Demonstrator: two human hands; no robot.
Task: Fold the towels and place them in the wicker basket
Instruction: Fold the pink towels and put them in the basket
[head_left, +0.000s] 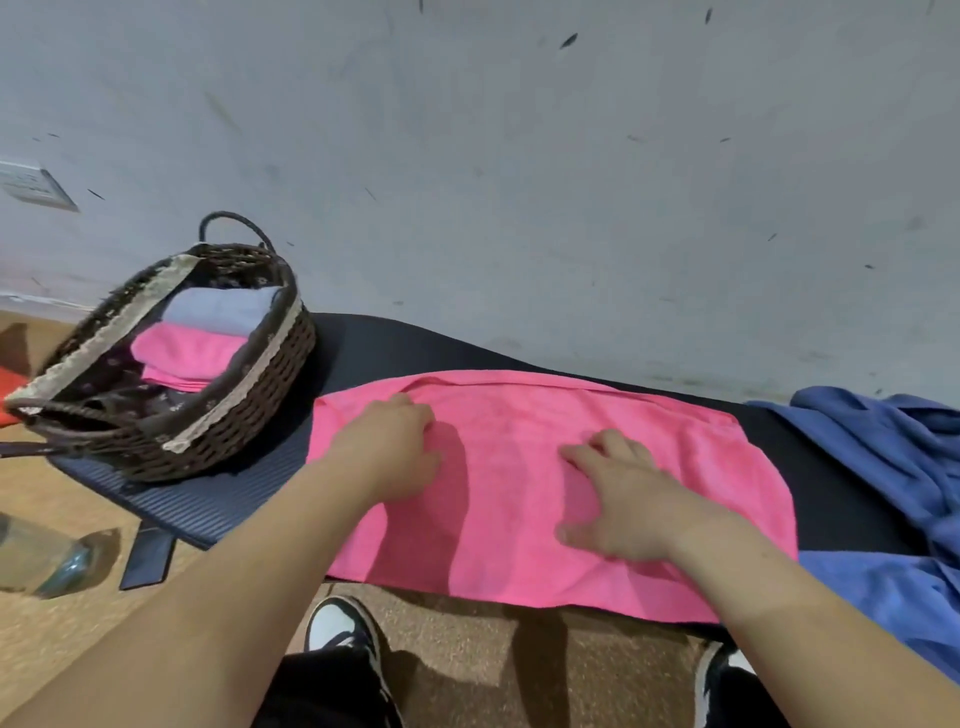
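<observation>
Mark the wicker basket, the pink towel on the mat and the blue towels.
wicker basket (265, 405): head view, woven side wall.
pink towel on the mat (509, 441): head view, bare middle.
blue towels (883, 447): head view, crumpled fold.

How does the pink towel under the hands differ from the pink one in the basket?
The mat towel lies spread in a long rectangle; the basket towel is folded compact. The mat towel has the left hand and right hand on it; the basket towel sits untouched inside the wicker basket, next to a grey towel. Both are the same bright pink.
</observation>
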